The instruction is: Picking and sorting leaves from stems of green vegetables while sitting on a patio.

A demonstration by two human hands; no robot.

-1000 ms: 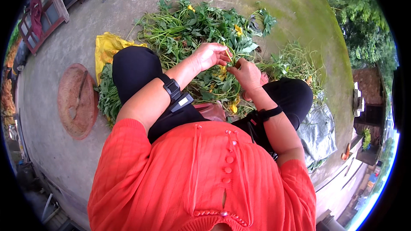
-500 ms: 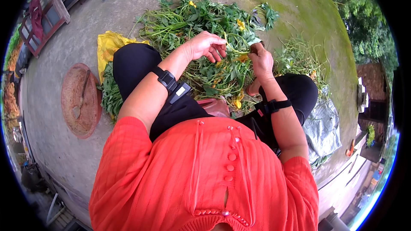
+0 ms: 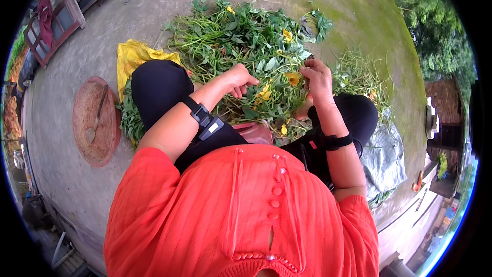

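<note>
The right hand (image 3: 318, 78) pinches a leafy stem (image 3: 292, 61); the left hand (image 3: 240, 79), loosely curled, hovers over the greens pile (image 3: 241, 36). Tugging hard could snap the stem.

a person in an orange ribbed top sits over a heap of green leafy stems with yellow flowers (image 3: 241, 41) spread on the grey concrete ground (image 3: 348, 15), the left hand (image 3: 240, 78) curled into a loose fist among the leaves and the right hand (image 3: 316, 76) pinching a thin green stem (image 3: 292, 57) near a yellow blossom (image 3: 293, 78). each wrist carries a black strap, a crumpled yellow plastic bag (image 3: 130, 57) lies just beside the left knee, and a round rusty-brown metal cover (image 3: 95, 120) is set in the ground further left. a grey plastic sheet (image 3: 384, 159) lies beside the right leg.
</note>
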